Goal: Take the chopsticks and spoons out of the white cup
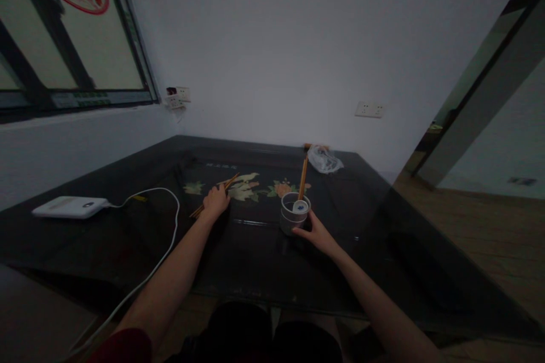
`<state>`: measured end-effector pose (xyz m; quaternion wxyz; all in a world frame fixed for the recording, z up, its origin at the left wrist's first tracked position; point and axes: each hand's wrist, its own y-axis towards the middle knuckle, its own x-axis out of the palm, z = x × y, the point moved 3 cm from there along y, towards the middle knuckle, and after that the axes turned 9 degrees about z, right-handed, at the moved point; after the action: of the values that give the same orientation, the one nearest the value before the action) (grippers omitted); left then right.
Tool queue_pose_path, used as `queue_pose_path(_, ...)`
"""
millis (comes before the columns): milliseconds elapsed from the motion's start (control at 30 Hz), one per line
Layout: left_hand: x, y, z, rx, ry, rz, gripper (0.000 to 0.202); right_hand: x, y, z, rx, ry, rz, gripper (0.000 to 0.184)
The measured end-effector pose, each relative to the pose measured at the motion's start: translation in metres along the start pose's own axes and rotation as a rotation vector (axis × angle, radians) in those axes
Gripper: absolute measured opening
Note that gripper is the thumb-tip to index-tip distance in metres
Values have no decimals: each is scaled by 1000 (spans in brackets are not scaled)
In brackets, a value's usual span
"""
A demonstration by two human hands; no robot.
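chopsticks (233,179) lie slantwise in the left hand (216,199), which is closed over them low at the dark surface (255,252), both ends sticking out. the right hand (313,231) is clamped around the side of a cup (291,223), where further sticks (302,178) lean upright. the chopsticks look light, stiff and perhaps slick, best gripped mid-length; the cup seems rigid, likely steadiest held by its wall.

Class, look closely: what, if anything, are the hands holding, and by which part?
The left hand holds chopsticks around their middle; the right hand holds the cup by its side, thumb low on the front.
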<state>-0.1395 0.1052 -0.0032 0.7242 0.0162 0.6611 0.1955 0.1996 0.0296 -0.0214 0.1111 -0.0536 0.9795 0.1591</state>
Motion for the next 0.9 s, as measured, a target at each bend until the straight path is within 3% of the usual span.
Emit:
queue_pose_path(200,4,1,0,-4,-11,33,55,1,-1,-3,9,24,5,69)
queue_pose_path(467,6,1,2,-3,7,77,49,0,-2,-6,14,-7,13,67)
queue_pose_path(900,5,22,-25,33,-249,-25,38,0,0,-1,19,-10,-5,69)
